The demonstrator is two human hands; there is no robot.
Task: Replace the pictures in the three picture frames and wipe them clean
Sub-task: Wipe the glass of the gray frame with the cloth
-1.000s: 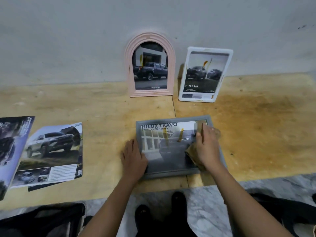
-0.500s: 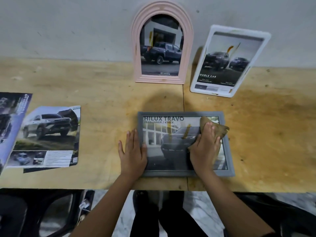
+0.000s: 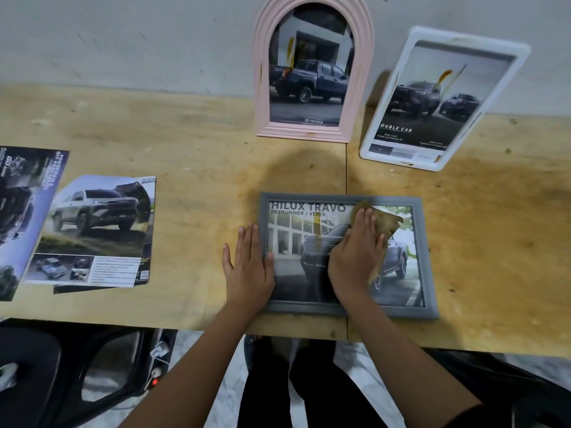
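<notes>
A grey picture frame [image 3: 428,267] lies flat near the table's front edge, with a truck picture headed "HILUX TRAVO" in it. My right hand [image 3: 355,257] presses a tan cloth [image 3: 387,220] flat on its glass, fingers straight, near the top middle. My left hand [image 3: 247,267] lies flat, palm down, on the frame's left border and the table. A pink arched frame [image 3: 262,88] and a white frame [image 3: 506,84] lean against the wall behind, each with a truck picture.
Loose truck brochure pages [image 3: 92,230] and a darker page [image 3: 21,211] lie on the wooden table [image 3: 185,134] at the left. A grey wall stands behind. Black chairs [image 3: 61,372] and my legs are below the front edge.
My right hand and the cloth have slid toward the frame's top middle. The head camera has come closer and tilted down. My left hand stays on the frame's left side.
</notes>
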